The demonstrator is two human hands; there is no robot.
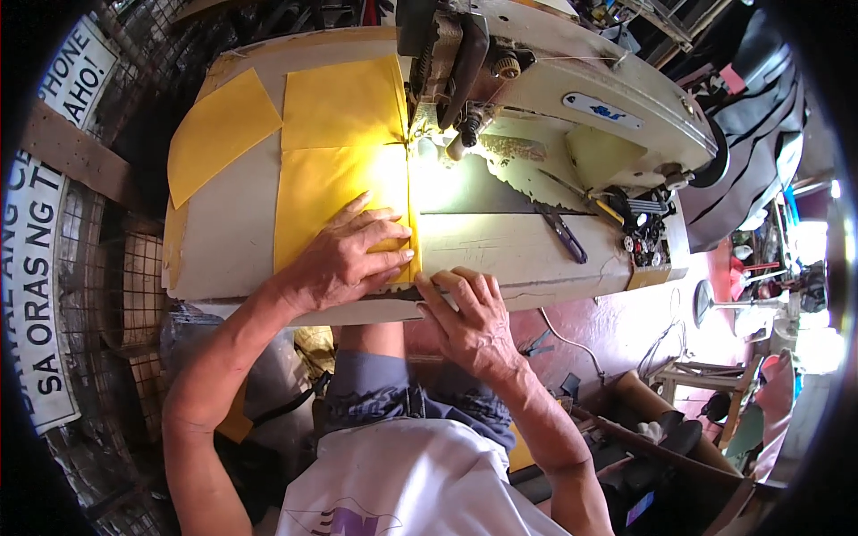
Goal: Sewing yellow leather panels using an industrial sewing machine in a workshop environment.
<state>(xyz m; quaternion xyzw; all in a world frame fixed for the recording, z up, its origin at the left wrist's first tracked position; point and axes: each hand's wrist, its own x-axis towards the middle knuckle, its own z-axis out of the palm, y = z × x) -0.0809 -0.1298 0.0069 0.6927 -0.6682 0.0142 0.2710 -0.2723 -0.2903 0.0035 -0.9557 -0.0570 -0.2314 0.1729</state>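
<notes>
Yellow panel lying left of the sewing machine; left hand rests on it, fingers spread; right hand bends its fingers by the panel's corner, grip impossible to tell.

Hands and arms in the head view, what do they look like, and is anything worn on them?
The left hand and right hand are bare, with no glove, ring or watch visible. The forearms show no sleeves. The white shirt has a purple print.
</notes>
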